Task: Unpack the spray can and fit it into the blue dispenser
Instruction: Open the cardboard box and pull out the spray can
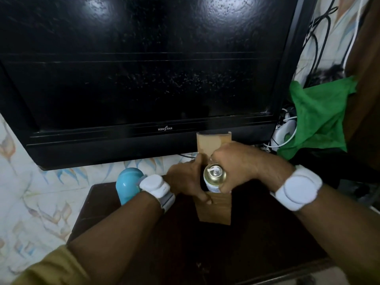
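Unpacking midway — right hand (236, 161) grips spray can (214, 177), left hand (185, 179) clasps carton (213, 208); blue dispenser (128, 185) unfilled.

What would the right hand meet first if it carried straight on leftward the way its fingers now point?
Probably the left hand, just past the spray can the right hand grips; depth is unclear.

We see two bare forearms reaching in toward the cardboard box (213, 210). On the wrist left of the box sits a white band (157, 187) with a rounded white block and a grey strap. On the wrist right of the box sits a white band (296, 187) with a round, smooth disc. An olive-yellow sleeve (51, 268) covers the left upper arm, well below the box.
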`<state>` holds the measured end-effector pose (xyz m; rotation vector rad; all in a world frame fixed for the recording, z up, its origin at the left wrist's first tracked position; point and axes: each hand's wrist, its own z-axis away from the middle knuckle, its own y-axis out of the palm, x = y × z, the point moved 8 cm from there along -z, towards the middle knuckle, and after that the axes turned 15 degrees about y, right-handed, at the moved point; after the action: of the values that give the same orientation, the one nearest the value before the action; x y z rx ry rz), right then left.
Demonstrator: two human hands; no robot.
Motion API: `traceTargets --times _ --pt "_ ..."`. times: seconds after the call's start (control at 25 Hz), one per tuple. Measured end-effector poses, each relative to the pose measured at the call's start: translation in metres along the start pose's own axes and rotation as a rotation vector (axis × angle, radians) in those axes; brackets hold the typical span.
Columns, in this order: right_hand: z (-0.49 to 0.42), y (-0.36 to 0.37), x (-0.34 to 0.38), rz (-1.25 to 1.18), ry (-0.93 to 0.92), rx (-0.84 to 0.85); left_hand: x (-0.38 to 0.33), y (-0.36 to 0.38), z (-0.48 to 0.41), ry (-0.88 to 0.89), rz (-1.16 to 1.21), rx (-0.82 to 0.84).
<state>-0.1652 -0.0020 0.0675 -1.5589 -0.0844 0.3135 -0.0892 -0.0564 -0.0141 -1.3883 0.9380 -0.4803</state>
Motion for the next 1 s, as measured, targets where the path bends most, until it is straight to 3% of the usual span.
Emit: traceTargets --times 0.2,0.36,0.64,0.72,0.84,1.0 --pt "0.003 0.012 -0.029 -0.211 0.160 -0.023 0.001 0.014 -0.010 0.052 -0.011 0.159" --pt "0.003 0.011 -0.030 -0.275 0.191 -0.113 -0.001 0.007 -0.012 0.098 -0.007 0.139" --pt "0.026 -0.019 -0.007 -0.325 -0.084 -0.142 0.035 0.026 0.000 0.086 0.076 0.192" --pt "0.026 -0.023 -0.006 -0.354 -0.090 -0.042 0.043 0.027 0.003 0.038 0.036 0.129" --pt "0.028 0.014 0.035 -0.353 -0.184 0.183 0.046 0.017 0.008 -0.067 -0.085 -0.099" --pt "0.018 0.109 0.079 -0.205 -0.178 0.218 0.046 0.023 0.009 -0.083 -0.091 -0.043"
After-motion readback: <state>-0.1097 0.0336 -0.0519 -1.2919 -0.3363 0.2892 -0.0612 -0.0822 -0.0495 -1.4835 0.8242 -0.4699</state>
